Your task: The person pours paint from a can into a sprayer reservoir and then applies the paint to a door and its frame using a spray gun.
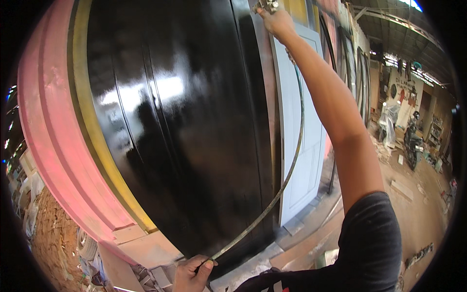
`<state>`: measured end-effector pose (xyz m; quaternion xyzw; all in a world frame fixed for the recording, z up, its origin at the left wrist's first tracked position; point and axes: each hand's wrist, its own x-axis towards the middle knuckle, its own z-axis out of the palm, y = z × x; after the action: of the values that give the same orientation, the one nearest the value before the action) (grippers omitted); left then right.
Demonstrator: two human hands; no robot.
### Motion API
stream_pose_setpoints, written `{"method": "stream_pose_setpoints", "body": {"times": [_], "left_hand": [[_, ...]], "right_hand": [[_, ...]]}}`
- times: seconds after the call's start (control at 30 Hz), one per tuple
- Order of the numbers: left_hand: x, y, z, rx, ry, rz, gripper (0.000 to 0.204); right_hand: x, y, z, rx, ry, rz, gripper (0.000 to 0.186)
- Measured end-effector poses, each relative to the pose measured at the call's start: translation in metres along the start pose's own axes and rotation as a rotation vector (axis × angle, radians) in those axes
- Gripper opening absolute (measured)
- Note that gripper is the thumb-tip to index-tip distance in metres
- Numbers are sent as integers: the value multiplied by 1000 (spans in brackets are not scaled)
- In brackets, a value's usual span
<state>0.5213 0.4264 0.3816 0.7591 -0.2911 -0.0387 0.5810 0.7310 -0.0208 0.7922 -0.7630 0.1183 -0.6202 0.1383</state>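
Because the face of the black panel (219,185) looks glossy and perhaps wet, hold both hands and the hose (273,200) clear of it. Near the panel's lower edge, your left hand (192,273) is closed on the hose, thumb against it; use this grip to draw the slack away from the panel — a hose that swings inward would likely mark the finish. The hose curves up in front of the panel's lower right part and past its right edge; contact cannot be judged here. At the panel's upper right, your right hand (279,24) is wrapped around a metal tool (266,6), apparently a spray gun, cut off by the picture's edge; its nozzle direction cannot be told. For an even coat, hold the tool square to the panel and move the whole arm — not the wrist alone — at a steady pace.

Count, left to right: one pink frame (53,121) left of the black panel; one yellow strip (81,63) between the two; one tyre (87,246) at the panel's lower left; one black panel; one metal tool; one hose; one pale door (306,170) beside the panel's right edge; one uncovered motorcycle (412,141) well to the panel's right.
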Motion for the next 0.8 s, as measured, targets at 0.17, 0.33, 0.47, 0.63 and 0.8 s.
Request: {"method": "stream_pose_setpoints", "body": {"times": [0.17, 0.33, 0.47, 0.63, 0.8], "left_hand": [[-37, -17, -15, 2, -92, -116, 21], [-69, -42, -25, 136, -100, -221, 20], [-89, -60, -26, 100, -110, -284, 22], [-105, -73, -26, 122, -215, -336, 18], [-117, -88, -15, 125, -266, -404, 19]], "right_hand": [[-122, 25, -16, 16, -119, 130, 68], [-222, 49, -35, 28, -259, 256, 61], [-311, 77, -39, -1, -256, 307, 54], [-409, 107, -38, -33, -291, 456, 50], [-496, 143, -37, -39, -400, 605, 49]]}}
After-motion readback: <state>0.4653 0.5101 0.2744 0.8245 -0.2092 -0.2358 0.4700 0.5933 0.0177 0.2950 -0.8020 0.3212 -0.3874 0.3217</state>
